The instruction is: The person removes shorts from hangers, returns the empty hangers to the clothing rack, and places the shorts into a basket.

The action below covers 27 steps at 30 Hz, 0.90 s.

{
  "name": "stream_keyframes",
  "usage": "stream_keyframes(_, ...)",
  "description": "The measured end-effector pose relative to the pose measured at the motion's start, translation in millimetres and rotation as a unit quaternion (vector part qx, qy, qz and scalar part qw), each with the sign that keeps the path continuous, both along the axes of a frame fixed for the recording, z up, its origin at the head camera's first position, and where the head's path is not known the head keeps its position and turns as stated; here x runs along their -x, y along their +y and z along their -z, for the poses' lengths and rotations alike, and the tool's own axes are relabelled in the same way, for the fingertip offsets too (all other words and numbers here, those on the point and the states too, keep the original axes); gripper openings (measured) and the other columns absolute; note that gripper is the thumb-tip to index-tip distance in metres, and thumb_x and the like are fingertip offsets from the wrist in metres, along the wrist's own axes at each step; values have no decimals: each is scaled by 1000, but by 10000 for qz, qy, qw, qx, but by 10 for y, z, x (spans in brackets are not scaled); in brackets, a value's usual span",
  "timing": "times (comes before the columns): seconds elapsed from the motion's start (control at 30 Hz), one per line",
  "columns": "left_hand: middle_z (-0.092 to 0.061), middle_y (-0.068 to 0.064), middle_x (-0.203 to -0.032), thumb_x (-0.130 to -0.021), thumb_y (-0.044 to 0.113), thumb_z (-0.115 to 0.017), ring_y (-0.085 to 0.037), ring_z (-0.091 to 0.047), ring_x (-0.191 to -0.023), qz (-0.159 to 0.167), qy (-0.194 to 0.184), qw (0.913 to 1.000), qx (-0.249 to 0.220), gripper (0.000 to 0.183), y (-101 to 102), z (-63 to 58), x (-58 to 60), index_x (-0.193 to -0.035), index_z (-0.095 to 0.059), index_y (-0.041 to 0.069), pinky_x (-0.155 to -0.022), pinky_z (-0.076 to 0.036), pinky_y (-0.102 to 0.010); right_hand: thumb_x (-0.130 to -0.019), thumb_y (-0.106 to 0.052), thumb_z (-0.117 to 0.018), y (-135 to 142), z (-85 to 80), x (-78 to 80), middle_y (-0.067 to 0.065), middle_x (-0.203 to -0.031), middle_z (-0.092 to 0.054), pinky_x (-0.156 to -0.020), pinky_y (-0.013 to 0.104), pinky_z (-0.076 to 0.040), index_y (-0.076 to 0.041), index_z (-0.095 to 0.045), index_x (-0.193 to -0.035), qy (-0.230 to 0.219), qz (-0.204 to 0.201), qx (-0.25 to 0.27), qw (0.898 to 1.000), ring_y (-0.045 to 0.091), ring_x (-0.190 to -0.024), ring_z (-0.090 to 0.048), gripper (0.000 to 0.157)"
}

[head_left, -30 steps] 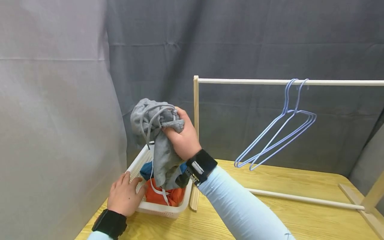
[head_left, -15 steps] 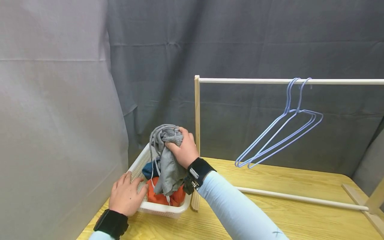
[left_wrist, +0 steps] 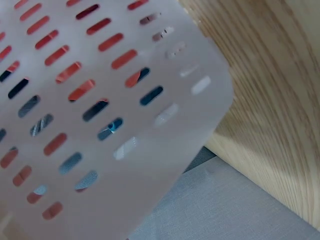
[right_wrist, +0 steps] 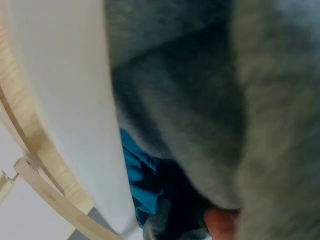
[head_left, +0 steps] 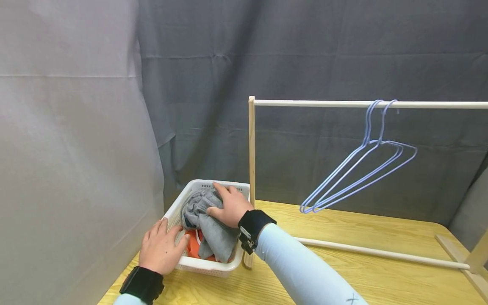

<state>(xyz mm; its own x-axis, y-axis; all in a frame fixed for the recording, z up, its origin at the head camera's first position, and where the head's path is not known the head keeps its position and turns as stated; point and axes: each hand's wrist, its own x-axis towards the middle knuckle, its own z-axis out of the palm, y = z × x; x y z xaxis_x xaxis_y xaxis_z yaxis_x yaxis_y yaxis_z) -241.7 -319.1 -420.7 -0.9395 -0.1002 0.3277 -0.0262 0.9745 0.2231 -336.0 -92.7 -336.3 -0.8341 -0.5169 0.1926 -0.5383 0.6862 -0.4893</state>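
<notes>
A white perforated basket (head_left: 207, 266) stands at the table's left, holding crumpled clothes. On top lies a grey garment (head_left: 219, 237), with an orange cloth (head_left: 193, 245) showing beneath it. My right hand (head_left: 230, 208) rests on the grey garment inside the basket, thumb and fingers spread. In the right wrist view, a teal cloth (right_wrist: 142, 175) shows below the grey folds, and a fingertip (right_wrist: 220, 223) appears at the bottom. My left hand (head_left: 160, 250) touches the basket's near-left corner, fingers at its rim. The left wrist view shows the slotted basket wall (left_wrist: 165, 167), with that hand hidden.
Right beside the basket rises a wooden rack post (head_left: 252, 169). Its white top rail (head_left: 312, 103) carries several light-blue hangers (head_left: 343, 186), and a lower bar (head_left: 381, 253) runs across the wooden table (head_left: 343, 279). Grey curtains stand behind and to the left.
My right hand has lowered the grey garment from above the basket into it, and its fingers have loosened from the cloth. My left hand has stayed at the basket's corner.
</notes>
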Motion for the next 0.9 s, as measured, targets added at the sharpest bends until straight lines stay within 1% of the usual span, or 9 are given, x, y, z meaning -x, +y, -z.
stream_keyframes(0.07,-44,-30,-148,-101,46,-55,-46,-32,-141,6,-13,10000,-16,47,8,5,2,-127,-68,9,-110,-23,-67,-95,-47,-67,18,4,-29,16,-154,-40,-107,51,-41,-24,-33,-159,55,-121,-65,9999,36,-137,-45,77)
stream_keyframes(0.17,-44,-30,-148,-101,44,-55,-46,-32,-141,9,3,10000,-38,43,19,10,8,-122,-69,9,-110,-23,-67,-95,-49,-66,52,20,-65,15,-155,-40,-106,50,-42,-25,-36,-158,187,-260,-217,9993,35,-136,-46,74)
stream_keyframes(0.3,-45,-31,-147,-100,42,-56,-47,-33,-140,20,44,10000,-82,38,9,5,16,-115,-68,9,-109,-23,-68,-97,-52,-62,70,94,-116,15,-155,-40,-104,51,-43,-27,-40,-156,527,-439,-560,9961,37,-136,-46,67)
stream_keyframes(0.47,-45,-31,-147,-100,41,-57,-47,-33,-140,86,20,9999,-104,40,7,-5,69,-119,-66,8,-110,-22,-67,-99,-59,-54,55,273,-165,12,-160,-34,-104,55,-43,-36,-35,-158,1052,-531,-1384,9833,37,-141,-40,66)
stream_keyframes(0.57,-44,-31,-147,-99,42,-57,-47,-33,-140,85,-51,9999,-110,43,13,0,94,-122,-65,6,-110,-22,-68,-99,-61,-52,38,339,-187,12,-161,-33,-103,56,-44,-38,-34,-158,1198,-602,-1611,9778,36,-142,-39,66)
stream_keyframes(0.63,-44,-31,-147,-99,42,-57,-47,-33,-140,67,-93,9999,-117,46,9,16,92,-125,-65,5,-110,-21,-68,-99,-60,-52,34,358,-198,12,-162,-31,-104,55,-43,-39,-33,-158,1104,-646,-1576,9792,36,-143,-37,66)
stream_keyframes(0.7,-44,-31,-147,-99,43,-57,-47,-33,-140,63,-113,9998,-127,47,-1,37,89,-125,-64,4,-110,-21,-68,-100,-59,-53,57,358,-206,12,-163,-30,-107,54,-41,-37,-33,-158,919,-661,-1424,9833,35,-144,-36,66)
stream_keyframes(0.8,-45,-31,-146,-98,43,-58,-48,-33,-139,75,-76,9998,-189,47,-40,78,79,-124,-64,5,-110,-21,-67,-101,-55,-54,123,361,-215,12,-163,-30,-111,53,-37,-33,-33,-159,585,-681,-1017,9908,34,-146,-34,65)
stream_keyframes(0.9,-46,-31,-145,-97,41,-60,-48,-34,-139,77,11,9997,-249,45,-113,107,57,-122,-64,4,-109,-22,-67,-101,-50,-55,215,369,-237,12,-161,-33,-112,51,-35,-30,-36,-158,444,-732,-587,9946,34,-145,-34,64)
